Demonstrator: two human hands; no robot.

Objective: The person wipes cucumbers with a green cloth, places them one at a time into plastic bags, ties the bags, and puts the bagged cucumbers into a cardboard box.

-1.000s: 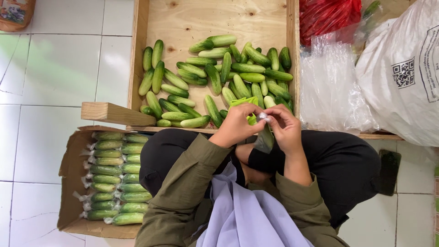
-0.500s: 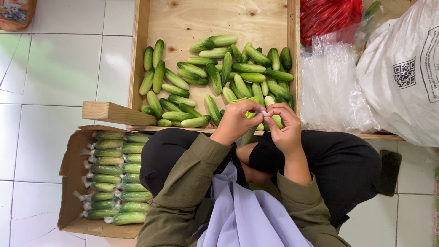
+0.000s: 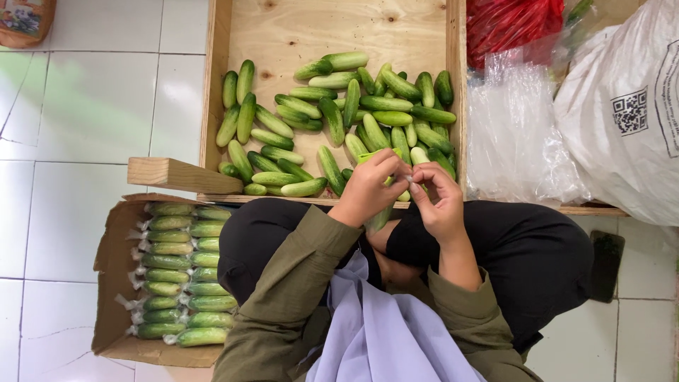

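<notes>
Seated person, seen from above. Left hand (image 3: 368, 187) grips cucumber (image 3: 380, 216) over lap; right hand (image 3: 438, 201) pinches its bag top closed. Loose pinch likely lets wrap slip, cucumber drop toward wooden crate (image 3: 216, 92).

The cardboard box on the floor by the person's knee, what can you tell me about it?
The cardboard box is brown and shallow, its flaps folded open and a little creased. It sits on the white tiled floor, beside the person's left knee and just below the wooden crate. Inside lie two neat columns of bagged cucumbers, each wrapped in clear plastic with a twisted end. Neither hand touches it.
</notes>
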